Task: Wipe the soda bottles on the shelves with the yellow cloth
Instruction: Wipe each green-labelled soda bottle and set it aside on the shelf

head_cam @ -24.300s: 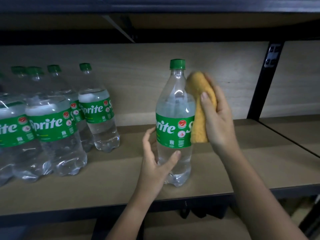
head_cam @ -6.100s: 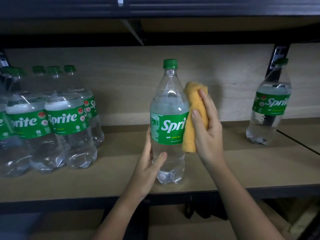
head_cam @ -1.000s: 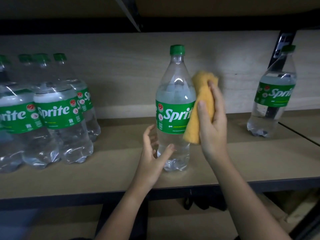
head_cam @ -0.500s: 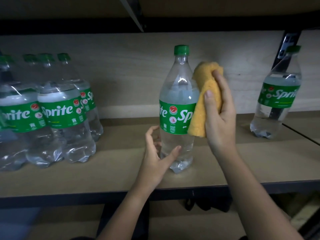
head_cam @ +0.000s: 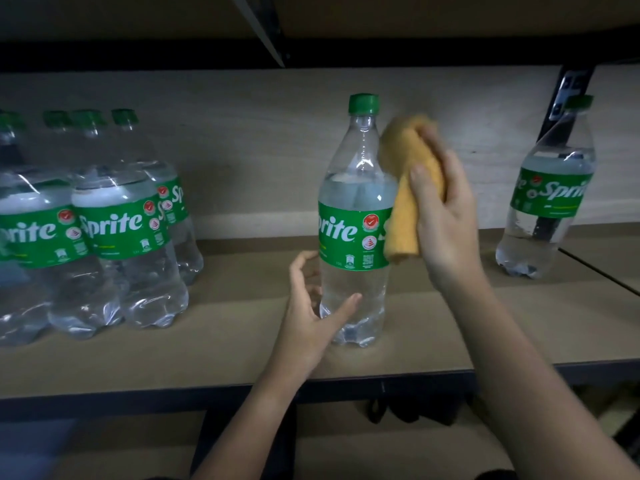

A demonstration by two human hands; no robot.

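A wrapped pack of bottles (head_cam: 104, 230) stands left and another bottle (head_cam: 550, 202) right of the upright centre bottle (head_cam: 356, 220), cap up, which your left hand (head_cam: 311, 317) loosely cups while your right hand (head_cam: 443, 216) grips the yellow cloth (head_cam: 405, 188) against it.

one upright Sprite bottle (head_cam: 356, 216) centre, one Sprite bottle (head_cam: 549, 199) far right, clustered bottles (head_cam: 114, 230) left with exact count unclear, one yellow cloth (head_cam: 405, 188), two hands, one shelf (head_cam: 214, 355)

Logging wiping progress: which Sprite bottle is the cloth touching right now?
The lone middle bottle: the right hand presses the yellow cloth against its side. The left cluster and far-right bottle stand untouched.
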